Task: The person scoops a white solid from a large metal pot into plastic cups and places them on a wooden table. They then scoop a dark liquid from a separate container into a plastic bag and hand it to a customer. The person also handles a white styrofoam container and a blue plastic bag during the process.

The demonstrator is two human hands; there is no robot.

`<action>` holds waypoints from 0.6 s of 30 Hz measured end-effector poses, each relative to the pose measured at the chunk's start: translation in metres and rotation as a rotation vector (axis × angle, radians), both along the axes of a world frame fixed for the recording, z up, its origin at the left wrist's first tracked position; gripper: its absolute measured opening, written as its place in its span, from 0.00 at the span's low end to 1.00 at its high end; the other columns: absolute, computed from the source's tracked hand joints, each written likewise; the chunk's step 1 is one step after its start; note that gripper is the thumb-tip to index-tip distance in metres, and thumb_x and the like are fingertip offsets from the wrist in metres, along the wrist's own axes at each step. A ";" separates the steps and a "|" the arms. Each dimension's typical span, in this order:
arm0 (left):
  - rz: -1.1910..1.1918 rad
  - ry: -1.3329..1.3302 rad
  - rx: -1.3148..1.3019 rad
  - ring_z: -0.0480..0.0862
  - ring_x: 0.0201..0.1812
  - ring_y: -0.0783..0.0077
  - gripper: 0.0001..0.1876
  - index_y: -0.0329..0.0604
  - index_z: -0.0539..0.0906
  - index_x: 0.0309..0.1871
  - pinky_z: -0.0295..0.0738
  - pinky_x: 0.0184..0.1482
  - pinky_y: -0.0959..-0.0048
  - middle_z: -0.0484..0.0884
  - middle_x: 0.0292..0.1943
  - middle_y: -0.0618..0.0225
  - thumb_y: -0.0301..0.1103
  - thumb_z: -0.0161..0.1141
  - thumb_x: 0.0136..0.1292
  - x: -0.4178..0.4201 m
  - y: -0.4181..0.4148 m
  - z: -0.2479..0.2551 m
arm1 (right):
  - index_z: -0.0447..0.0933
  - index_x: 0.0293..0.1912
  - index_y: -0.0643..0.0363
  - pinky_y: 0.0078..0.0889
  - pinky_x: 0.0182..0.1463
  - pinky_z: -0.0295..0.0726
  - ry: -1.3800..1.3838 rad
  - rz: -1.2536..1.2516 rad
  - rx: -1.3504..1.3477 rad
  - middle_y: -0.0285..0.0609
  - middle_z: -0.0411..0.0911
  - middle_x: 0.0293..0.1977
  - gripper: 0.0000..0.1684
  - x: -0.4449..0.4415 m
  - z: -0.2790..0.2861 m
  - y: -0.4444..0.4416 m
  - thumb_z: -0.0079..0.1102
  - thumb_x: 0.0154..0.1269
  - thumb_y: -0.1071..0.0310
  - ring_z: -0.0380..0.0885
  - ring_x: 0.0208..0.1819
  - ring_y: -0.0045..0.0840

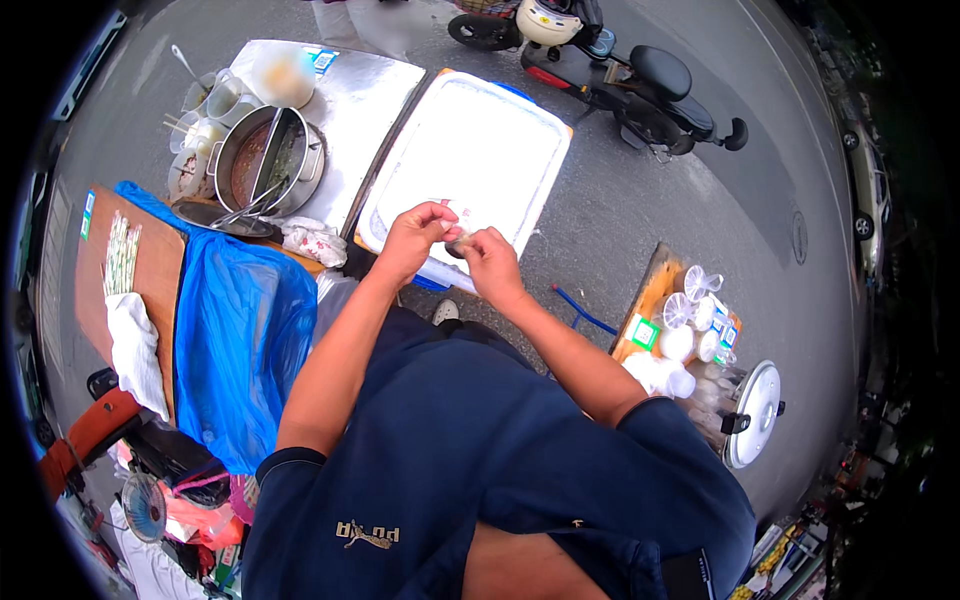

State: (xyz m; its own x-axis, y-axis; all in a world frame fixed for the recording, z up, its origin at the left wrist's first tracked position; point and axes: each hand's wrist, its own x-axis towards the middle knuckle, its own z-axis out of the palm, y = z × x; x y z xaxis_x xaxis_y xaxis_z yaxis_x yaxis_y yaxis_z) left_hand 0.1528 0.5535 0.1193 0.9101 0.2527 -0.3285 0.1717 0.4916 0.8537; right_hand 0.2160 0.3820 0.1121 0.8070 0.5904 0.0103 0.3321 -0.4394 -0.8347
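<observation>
My left hand point(420, 234) and my right hand point(487, 259) meet above the near end of a large white lidded box point(472, 150). Between their fingertips they pinch the top of a small clear plastic bag point(460, 225) with red print. Something dark, at the bag's lower part, shows between the hands; what it is cannot be made out. To the left of the box, a steel pot point(311, 161) with a divider holds a red broth on one side and a darker, greenish one on the other. A metal lid with tongs on it lies before the pot.
Plastic jugs point(225, 97) stand behind the pot on a metal tabletop point(352, 97). At left are a blue plastic sheet point(240, 330), a board point(135, 247) with wrapped chopsticks and a white cloth. Cups and a lidded pot point(756, 414) stand at right. An electric scooter point(637, 97) is parked beyond.
</observation>
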 end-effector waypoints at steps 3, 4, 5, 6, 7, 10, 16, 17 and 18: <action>-0.051 0.129 0.283 0.78 0.35 0.82 0.14 0.40 0.84 0.57 0.77 0.45 0.79 0.86 0.38 0.69 0.23 0.59 0.70 -0.023 -0.002 -0.031 | 0.80 0.34 0.62 0.36 0.36 0.76 -0.033 -0.040 -0.051 0.44 0.75 0.30 0.05 0.030 -0.046 -0.003 0.67 0.63 0.72 0.78 0.31 0.33; -0.161 0.238 0.452 0.75 0.34 0.80 0.18 0.43 0.82 0.62 0.75 0.43 0.76 0.84 0.42 0.67 0.26 0.61 0.69 -0.040 0.000 -0.032 | 0.81 0.38 0.62 0.36 0.37 0.77 -0.046 -0.043 -0.085 0.44 0.76 0.32 0.05 0.043 -0.063 -0.005 0.68 0.63 0.72 0.78 0.31 0.32; -0.096 0.146 0.569 0.77 0.36 0.77 0.19 0.42 0.81 0.63 0.76 0.44 0.74 0.83 0.47 0.64 0.27 0.62 0.69 -0.060 -0.007 -0.035 | 0.81 0.41 0.62 0.36 0.38 0.78 -0.054 -0.040 -0.116 0.44 0.77 0.33 0.08 0.052 -0.076 -0.006 0.68 0.63 0.71 0.78 0.32 0.31; -0.112 0.206 0.548 0.76 0.36 0.80 0.19 0.43 0.81 0.64 0.74 0.41 0.75 0.81 0.42 0.68 0.27 0.62 0.70 -0.084 -0.010 -0.046 | 0.80 0.47 0.63 0.36 0.40 0.79 -0.105 -0.068 -0.100 0.45 0.78 0.35 0.13 0.057 -0.084 -0.005 0.69 0.64 0.70 0.78 0.32 0.31; -0.129 0.262 0.525 0.74 0.36 0.82 0.20 0.44 0.80 0.65 0.72 0.38 0.77 0.80 0.38 0.72 0.27 0.61 0.71 -0.108 -0.013 -0.053 | 0.79 0.52 0.63 0.36 0.41 0.81 -0.158 -0.099 -0.083 0.45 0.79 0.37 0.19 0.055 -0.086 -0.001 0.69 0.64 0.69 0.79 0.33 0.30; -0.103 0.434 0.370 0.81 0.41 0.79 0.17 0.37 0.80 0.62 0.78 0.48 0.75 0.85 0.44 0.69 0.29 0.61 0.72 -0.195 -0.023 -0.089 | 0.76 0.58 0.64 0.34 0.41 0.82 -0.041 -0.010 -0.070 0.45 0.78 0.39 0.24 0.024 -0.083 0.016 0.69 0.65 0.68 0.80 0.33 0.29; 0.064 0.579 0.312 0.85 0.43 0.76 0.14 0.37 0.82 0.59 0.80 0.49 0.73 0.88 0.43 0.66 0.28 0.61 0.72 -0.319 -0.044 -0.115 | 0.79 0.51 0.60 0.24 0.37 0.81 0.880 0.288 -0.243 0.38 0.84 0.39 0.14 -0.104 -0.138 0.081 0.64 0.70 0.63 0.83 0.35 0.21; 0.098 0.570 0.285 0.85 0.42 0.77 0.14 0.37 0.82 0.58 0.80 0.49 0.74 0.88 0.43 0.66 0.28 0.61 0.72 -0.331 -0.045 -0.119 | 0.79 0.50 0.59 0.23 0.37 0.82 1.048 0.265 -0.274 0.38 0.84 0.40 0.13 -0.128 -0.142 0.101 0.64 0.71 0.63 0.83 0.36 0.21; 0.129 0.575 0.235 0.85 0.43 0.77 0.14 0.37 0.82 0.58 0.80 0.50 0.74 0.88 0.43 0.66 0.28 0.61 0.72 -0.342 -0.046 -0.120 | 0.80 0.50 0.58 0.22 0.36 0.83 1.184 0.246 -0.267 0.37 0.84 0.39 0.12 -0.151 -0.161 0.119 0.64 0.71 0.64 0.84 0.36 0.21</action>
